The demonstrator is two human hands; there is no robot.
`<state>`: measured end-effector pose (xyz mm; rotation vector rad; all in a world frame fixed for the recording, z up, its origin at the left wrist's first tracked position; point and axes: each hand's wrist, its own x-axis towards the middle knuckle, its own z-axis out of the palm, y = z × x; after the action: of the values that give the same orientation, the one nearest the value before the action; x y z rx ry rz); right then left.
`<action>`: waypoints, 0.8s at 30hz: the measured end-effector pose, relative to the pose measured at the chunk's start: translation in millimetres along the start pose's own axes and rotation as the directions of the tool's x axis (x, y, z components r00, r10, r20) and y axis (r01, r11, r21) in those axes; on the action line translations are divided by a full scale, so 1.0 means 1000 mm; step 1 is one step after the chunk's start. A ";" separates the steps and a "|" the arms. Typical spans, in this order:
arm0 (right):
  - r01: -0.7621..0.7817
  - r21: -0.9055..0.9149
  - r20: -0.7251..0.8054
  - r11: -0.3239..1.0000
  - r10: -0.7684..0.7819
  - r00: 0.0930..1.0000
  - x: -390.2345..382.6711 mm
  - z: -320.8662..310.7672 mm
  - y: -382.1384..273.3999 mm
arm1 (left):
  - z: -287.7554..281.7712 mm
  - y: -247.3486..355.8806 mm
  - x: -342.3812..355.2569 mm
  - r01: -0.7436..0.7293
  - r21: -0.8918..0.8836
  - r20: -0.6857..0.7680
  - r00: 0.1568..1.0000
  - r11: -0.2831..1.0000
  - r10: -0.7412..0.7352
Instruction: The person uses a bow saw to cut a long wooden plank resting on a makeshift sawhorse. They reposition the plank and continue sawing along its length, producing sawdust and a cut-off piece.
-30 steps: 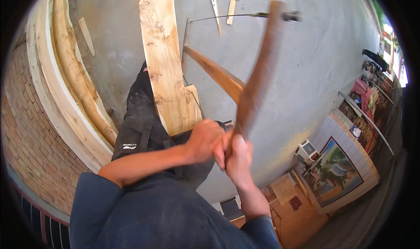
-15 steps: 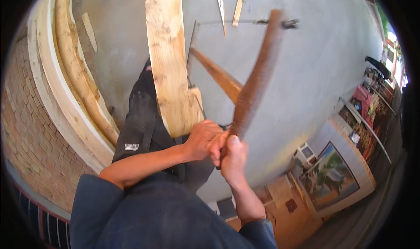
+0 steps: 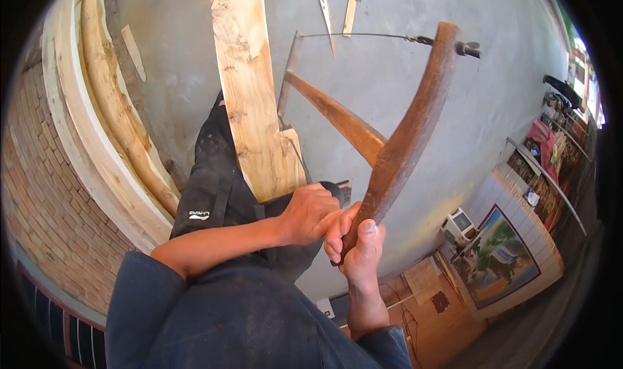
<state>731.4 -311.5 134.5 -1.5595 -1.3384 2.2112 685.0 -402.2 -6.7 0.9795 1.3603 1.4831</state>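
A wooden frame saw (image 3: 412,139) reaches across the middle, with a curved side post, a crossbar (image 3: 334,116) and a thin tension wire on its far side. My right hand (image 3: 361,244) is wrapped round the near end of that post, thumb along the wood. Close against it, my left hand (image 3: 310,214) is closed at the same near end of the saw; its fingertips are partly hidden. The blade enters a long pale board (image 3: 246,83) beside a narrower strip (image 3: 291,158) at its near end. My dark-trousered leg (image 3: 217,161) lies beside and partly under the board.
Curved pale timbers (image 3: 113,103) lie at the left by a brick surface (image 3: 55,194). Thin offcuts (image 3: 351,9) are on the grey floor (image 3: 493,96). A framed picture (image 3: 496,255) and a clutter of goods (image 3: 551,135) stand at the right.
The saw's near post has swung to the right and slightly toward me. Both hands have moved a little right and down with it. The board has barely shifted.
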 end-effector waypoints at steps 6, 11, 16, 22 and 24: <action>0.018 0.012 0.132 1.000 -0.019 0.991 -0.033 -0.023 0.011 | 0.014 0.020 -0.018 -0.072 0.094 0.060 0.996 0.993 0.067; -0.108 0.069 -0.012 0.992 0.109 0.994 0.007 -0.010 0.031 | 0.003 -0.028 -0.011 -0.010 0.146 0.017 1.000 0.989 0.008; -0.104 -0.071 -0.070 0.992 0.099 0.993 0.119 -0.001 0.113 | -0.024 -0.154 -0.010 0.135 0.223 0.017 0.990 0.965 -0.142; -0.141 -0.093 -0.004 0.986 0.141 0.990 0.053 -0.008 0.062 | -0.019 -0.063 -0.005 0.086 0.004 0.099 0.991 0.996 -0.086; -0.114 -0.062 0.033 0.992 0.117 0.993 0.012 -0.013 0.023 | 0.012 -0.024 -0.013 0.010 0.080 -0.170 0.986 0.997 0.003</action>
<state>744.7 -311.5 108.8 -1.6651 -1.3692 2.2977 702.7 -409.8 -29.6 0.9167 1.5528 1.5478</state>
